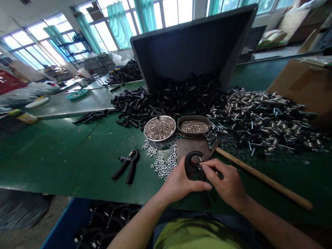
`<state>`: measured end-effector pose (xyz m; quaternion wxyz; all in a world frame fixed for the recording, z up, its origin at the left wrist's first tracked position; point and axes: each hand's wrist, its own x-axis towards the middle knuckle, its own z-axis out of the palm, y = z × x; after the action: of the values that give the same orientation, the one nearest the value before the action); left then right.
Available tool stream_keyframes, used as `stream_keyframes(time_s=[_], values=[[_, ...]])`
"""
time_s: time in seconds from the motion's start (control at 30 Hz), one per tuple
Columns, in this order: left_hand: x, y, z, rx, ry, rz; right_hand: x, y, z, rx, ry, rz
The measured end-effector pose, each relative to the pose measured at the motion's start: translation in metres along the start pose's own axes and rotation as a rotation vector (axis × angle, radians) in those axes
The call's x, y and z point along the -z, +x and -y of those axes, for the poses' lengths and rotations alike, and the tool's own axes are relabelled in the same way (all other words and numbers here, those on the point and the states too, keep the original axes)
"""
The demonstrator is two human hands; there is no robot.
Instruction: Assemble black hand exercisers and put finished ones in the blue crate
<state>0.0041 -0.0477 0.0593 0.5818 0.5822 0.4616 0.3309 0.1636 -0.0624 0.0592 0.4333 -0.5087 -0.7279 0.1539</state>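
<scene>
A black hand grip strengthener (190,162) with a curved top and a metal spring is held in front of me, over the near table edge. My left hand (178,182) is closed around its curved side, thumb stretched across below. My right hand (228,182) pinches a black part of it beside the spring; whatever else the fingertips hold is too small to make out. Behind the hands lies a flat metal plate (183,148). Loose nuts (164,166) are scattered left of it. Another grip strengthener (131,166) rests on the table further left.
A round dish of pins (159,128) and an oval tin of small parts (194,127) stand behind the plate. A wooden-handled hammer (264,178) lies at right. Black handles (166,98) spill from a tipped bin (192,45). Spring assemblies (269,117) are heaped right. A blue crate (64,221) sits below.
</scene>
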Motion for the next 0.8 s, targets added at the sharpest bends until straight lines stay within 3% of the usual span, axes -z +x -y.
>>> stream_keyframes(time_s=[0.13,0.33,0.5,0.8], values=[[-0.002,0.001,0.002,0.002,-0.155,0.012,0.0,0.002,0.001,-0.082,0.027,-0.021],[-0.017,-0.005,0.006,0.067,-0.423,-0.002,-0.001,0.002,0.0,-0.056,0.03,-0.003],[-0.02,-0.007,0.007,0.094,-0.413,-0.036,0.001,0.001,-0.002,0.019,-0.003,0.007],[-0.017,-0.002,0.01,-0.067,-0.419,0.003,0.001,-0.003,-0.001,0.044,-0.018,-0.004]])
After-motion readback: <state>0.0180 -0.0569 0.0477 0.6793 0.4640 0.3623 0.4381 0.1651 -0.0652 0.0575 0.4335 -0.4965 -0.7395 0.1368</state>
